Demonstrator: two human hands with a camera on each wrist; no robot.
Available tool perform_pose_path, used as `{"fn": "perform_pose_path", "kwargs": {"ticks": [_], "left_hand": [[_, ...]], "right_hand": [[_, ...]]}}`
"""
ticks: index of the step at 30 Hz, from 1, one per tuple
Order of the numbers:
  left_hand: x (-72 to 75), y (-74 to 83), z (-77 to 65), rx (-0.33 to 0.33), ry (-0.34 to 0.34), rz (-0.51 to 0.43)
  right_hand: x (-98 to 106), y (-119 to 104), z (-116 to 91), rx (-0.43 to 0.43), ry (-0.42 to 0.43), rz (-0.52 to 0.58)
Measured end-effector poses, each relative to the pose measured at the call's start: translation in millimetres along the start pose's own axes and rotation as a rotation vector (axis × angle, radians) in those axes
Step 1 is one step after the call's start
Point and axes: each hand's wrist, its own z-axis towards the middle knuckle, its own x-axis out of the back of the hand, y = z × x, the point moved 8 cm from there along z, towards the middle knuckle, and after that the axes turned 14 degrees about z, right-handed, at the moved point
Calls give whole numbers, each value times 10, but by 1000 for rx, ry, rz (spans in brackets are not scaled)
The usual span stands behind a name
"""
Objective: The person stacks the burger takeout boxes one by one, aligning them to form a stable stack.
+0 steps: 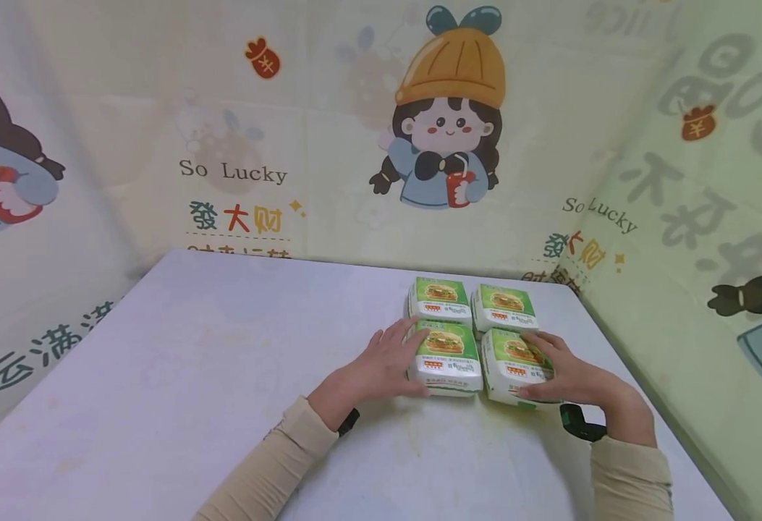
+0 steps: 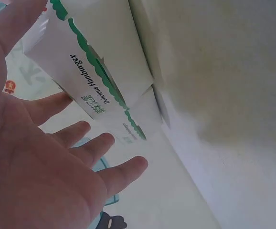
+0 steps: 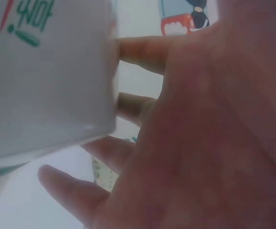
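Left hand (image 1: 386,364) spread, burger box (image 1: 447,360) at its right | right hand (image 1: 569,375) pinching second box (image 1: 509,362) leftward | uneven push may skew both

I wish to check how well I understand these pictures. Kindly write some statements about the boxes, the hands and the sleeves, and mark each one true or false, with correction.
1. Four burger boxes are arranged in two rows of two. True.
2. The left hand is at the near left box. True.
3. Both hands are at the same box. False: the right hand is at the near right box.
4. One box is stacked on another. False: they sit side by side.
5. The box tops show a burger picture. True.
6. The person wears black sleeves. False: the sleeves are beige.
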Motion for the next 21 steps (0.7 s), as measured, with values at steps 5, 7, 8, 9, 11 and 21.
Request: {"fn": "perform_pose_path", "kwargs": {"ticks": [5,7,8,9,11,21], "left_hand": [[19,8,11,-12,27,-2],[14,12,21,-18,32,-13],[12,13,24,-18,34,-20],[7,13,28,-18,34,-31],[-6,13,39,-16,32,-59],[-10,-17,43,12,43,-92]], "right_hand": [[-27,0,-13,-16,-44,12],[-48,-3,-19,-21,-62,24],[-55,0,-20,-24,-67,26],[-63,0,-21,-25,-72,28],[-71,2,-20,-28,-78,31],[-58,-35,1,-9,-58,-2]]}}
